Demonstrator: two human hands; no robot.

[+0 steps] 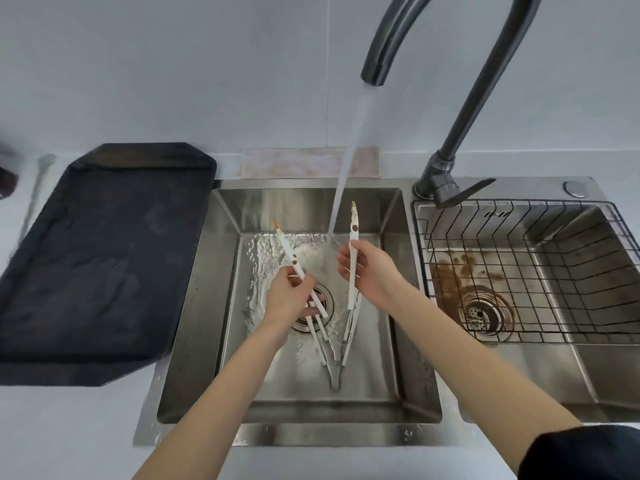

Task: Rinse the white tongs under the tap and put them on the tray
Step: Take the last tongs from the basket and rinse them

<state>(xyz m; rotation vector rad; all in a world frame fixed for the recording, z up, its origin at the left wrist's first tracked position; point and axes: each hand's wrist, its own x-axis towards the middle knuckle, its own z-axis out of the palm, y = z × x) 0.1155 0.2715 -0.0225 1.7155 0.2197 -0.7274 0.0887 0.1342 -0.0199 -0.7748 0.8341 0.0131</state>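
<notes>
White tongs (352, 271) with brown spots spread in a V over the left sink basin (221, 271), hinge toward me, tips pointing away. My left hand (289, 296) grips the left arm of the tongs. My right hand (367, 271) pinches the right arm. Water streams from the dark curved tap (460, 109) and falls between the two tong arms onto the basin floor. The black tray (104, 258) lies on the counter left of the sink.
The right basin (554, 375) holds a black wire rack (519, 268) and has rusty stains around its drain. A pale cloth (311, 162) lies behind the left basin. A thin utensil (34, 192) rests left of the tray.
</notes>
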